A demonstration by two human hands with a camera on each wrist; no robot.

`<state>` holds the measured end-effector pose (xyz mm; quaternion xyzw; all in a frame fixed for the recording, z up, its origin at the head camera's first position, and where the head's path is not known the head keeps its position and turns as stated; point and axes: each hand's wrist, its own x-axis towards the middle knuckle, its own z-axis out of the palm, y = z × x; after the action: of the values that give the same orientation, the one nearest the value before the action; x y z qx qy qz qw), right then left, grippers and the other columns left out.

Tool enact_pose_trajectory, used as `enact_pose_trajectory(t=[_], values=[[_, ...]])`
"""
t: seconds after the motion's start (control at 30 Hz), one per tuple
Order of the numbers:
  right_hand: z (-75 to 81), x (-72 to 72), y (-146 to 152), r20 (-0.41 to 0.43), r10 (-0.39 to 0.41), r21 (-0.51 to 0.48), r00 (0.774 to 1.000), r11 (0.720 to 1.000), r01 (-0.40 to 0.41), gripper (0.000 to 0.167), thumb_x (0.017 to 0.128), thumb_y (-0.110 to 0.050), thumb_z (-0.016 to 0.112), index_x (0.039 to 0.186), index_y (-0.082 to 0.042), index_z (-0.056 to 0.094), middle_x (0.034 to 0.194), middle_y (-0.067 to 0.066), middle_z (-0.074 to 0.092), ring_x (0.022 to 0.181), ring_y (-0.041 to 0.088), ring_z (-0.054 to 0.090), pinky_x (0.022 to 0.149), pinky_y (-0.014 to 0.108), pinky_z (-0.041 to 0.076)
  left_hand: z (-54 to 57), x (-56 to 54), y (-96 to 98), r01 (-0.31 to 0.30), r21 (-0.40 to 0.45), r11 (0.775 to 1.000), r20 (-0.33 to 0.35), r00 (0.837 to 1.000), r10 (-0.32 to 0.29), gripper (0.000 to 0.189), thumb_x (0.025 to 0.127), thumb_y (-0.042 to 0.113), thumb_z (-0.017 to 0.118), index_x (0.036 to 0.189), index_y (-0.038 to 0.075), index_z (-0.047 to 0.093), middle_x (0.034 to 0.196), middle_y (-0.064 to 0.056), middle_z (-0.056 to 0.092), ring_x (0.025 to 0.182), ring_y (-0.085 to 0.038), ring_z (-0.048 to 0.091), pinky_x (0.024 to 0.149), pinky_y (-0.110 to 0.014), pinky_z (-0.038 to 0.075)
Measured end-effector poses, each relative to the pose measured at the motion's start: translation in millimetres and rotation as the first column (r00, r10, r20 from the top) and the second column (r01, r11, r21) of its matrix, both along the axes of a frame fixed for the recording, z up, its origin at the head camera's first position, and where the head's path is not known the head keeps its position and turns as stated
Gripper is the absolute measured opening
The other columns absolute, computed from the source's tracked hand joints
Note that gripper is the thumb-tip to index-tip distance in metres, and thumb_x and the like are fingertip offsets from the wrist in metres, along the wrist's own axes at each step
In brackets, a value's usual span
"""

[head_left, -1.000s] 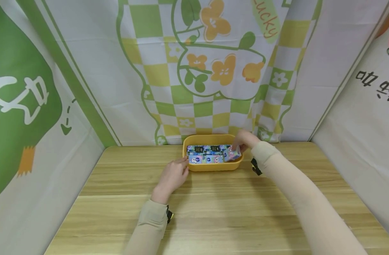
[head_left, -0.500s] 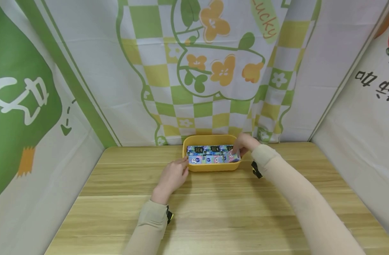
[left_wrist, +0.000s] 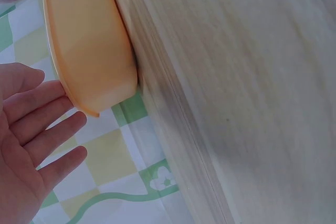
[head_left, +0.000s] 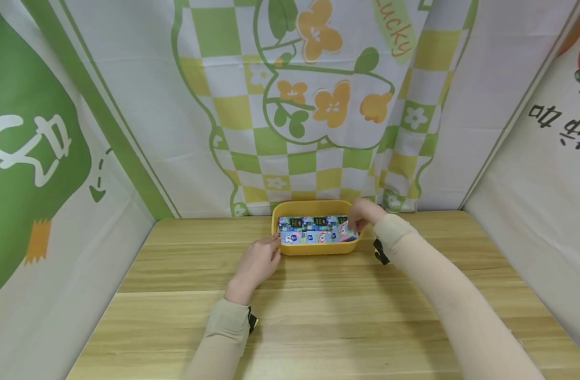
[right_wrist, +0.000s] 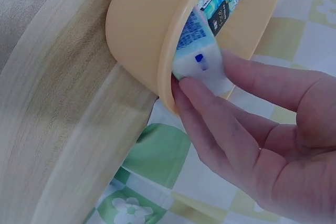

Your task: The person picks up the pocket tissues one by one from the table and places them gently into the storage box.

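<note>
A yellow plastic basket (head_left: 318, 250) holds two rows of small tissue packs. Dark blue patterned packs (head_left: 291, 224) form the back row, pale blue and pink ones (head_left: 292, 238) the front row. My right hand (head_left: 365, 212) pinches the rightmost front tissue pack (right_wrist: 202, 64) between thumb and fingers, inside the basket's right end. That pack sits tilted, its right side raised, beside its neighbour. At the left end, my left hand (head_left: 258, 261) touches the rim with fingertips, its fingers (left_wrist: 50, 135) extended and spread in the left wrist view.
The basket stands at the back of a wooden table (head_left: 318, 316), close against a checked green and yellow cloth (head_left: 304, 163). Printed white cloth walls (head_left: 532, 174) rise on both sides of the table.
My right hand has lowered the tissue pack into the right end of the front row and shifted it slightly left against its neighbour. My left hand stays at the rim.
</note>
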<state>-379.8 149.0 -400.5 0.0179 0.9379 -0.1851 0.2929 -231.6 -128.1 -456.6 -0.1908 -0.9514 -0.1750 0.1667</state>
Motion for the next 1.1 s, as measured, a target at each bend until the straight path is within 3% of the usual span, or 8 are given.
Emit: enact_pose_trajectory(t=[0.13,0.2,0.33,0.5,0.63,0.73,0.93,1.1], values=[[-8.0,-12.6,2.9,0.029,0.156,0.087,0.987,0.984,-0.158,0.007,0.076,-0.005,0.069,0.076,-0.006,0.076,0.063,0.001,0.069,0.053,0.005,0.061,0.056,0.019,0.053,0.4,0.9,0.0,-0.006,0.001,1.0,0.002,1.0,0.006,0.031,0.089,0.01,0.059,0.118,0.0,0.065,0.127,-0.015,0.061,0.114,-0.032,0.061,0.098,-0.044,0.05],[-0.2,-4.9,-1.2,0.006,0.207,0.167,0.978,0.964,-0.205,0.007,0.076,-0.01,0.071,0.074,-0.009,0.077,0.059,-0.002,0.068,0.051,0.003,0.059,0.054,0.018,0.05,0.1,1.3,-0.1,-0.009,-0.001,1.0,0.005,1.0,0.009,0.031,0.089,0.011,0.06,0.118,0.0,0.065,0.127,-0.015,0.061,0.114,-0.031,0.061,0.098,-0.044,0.05],[19.2,16.7,-13.2,-0.031,0.236,0.298,0.971,0.93,-0.216,0.009,0.078,-0.013,0.071,0.074,-0.007,0.077,0.052,-0.006,0.063,0.049,0.001,0.056,0.055,0.017,0.044,-0.2,1.7,0.1,-0.007,-0.004,1.0,0.006,1.0,0.008,0.031,0.089,0.012,0.06,0.117,0.0,0.066,0.127,-0.015,0.061,0.114,-0.031,0.061,0.098,-0.044,0.05],[9.2,9.2,-11.1,-0.039,0.289,0.317,0.957,0.912,-0.262,0.01,0.079,-0.011,0.069,0.072,-0.01,0.076,0.048,-0.007,0.058,0.044,0.002,0.051,0.05,0.018,0.038,0.6,2.0,0.1,-0.001,0.001,1.0,0.009,1.0,0.001,0.031,0.09,0.011,0.059,0.118,0.0,0.065,0.127,-0.016,0.061,0.115,-0.031,0.06,0.099,-0.044,0.05],[-53.0,-54.7,12.7,-0.017,0.401,0.336,0.916,0.865,-0.373,0.014,0.077,-0.015,0.07,0.063,-0.016,0.073,0.046,-0.008,0.055,0.043,0.002,0.048,0.045,0.019,0.035,1.7,2.2,0.1,0.002,0.008,1.0,0.001,1.0,-0.002,0.031,0.09,0.011,0.059,0.118,-0.001,0.065,0.127,-0.016,0.061,0.116,-0.031,0.06,0.098,-0.044,0.05],[-70.1,-76.2,18.5,0.013,0.432,0.371,0.902,0.835,-0.406,0.021,0.075,-0.011,0.067,0.055,-0.019,0.066,0.043,-0.01,0.046,0.041,0.001,0.04,0.044,0.019,0.029,2.2,2.3,0.3,0.003,0.005,1.0,-0.002,1.0,-0.003,0.031,0.09,0.011,0.059,0.118,-0.001,0.065,0.127,-0.016,0.061,0.116,-0.03,0.06,0.098,-0.044,0.05],[8.2,10.9,-10.7,-0.102,0.315,0.339,0.943,0.903,-0.265,0.026,0.075,0.001,0.061,0.054,-0.014,0.067,0.041,-0.008,0.046,0.038,0.0,0.04,0.046,0.015,0.032,2.3,2.1,0.3,0.005,0.003,1.0,0.003,1.0,-0.005,0.031,0.09,0.01,0.059,0.118,-0.001,0.065,0.128,-0.016,0.06,0.116,-0.03,0.06,0.099,-0.044,0.05],[20.2,34.3,-16.7,-0.222,0.241,0.288,0.945,0.942,-0.172,0.021,0.075,0.006,0.058,0.063,-0.005,0.071,0.048,-0.001,0.056,0.036,0.001,0.042,0.038,0.012,0.034,1.5,1.9,-0.2,0.001,-0.003,1.0,-0.001,1.0,-0.001,0.031,0.09,0.011,0.059,0.118,-0.001,0.065,0.127,-0.015,0.061,0.116,-0.03,0.06,0.099,-0.043,0.049]])
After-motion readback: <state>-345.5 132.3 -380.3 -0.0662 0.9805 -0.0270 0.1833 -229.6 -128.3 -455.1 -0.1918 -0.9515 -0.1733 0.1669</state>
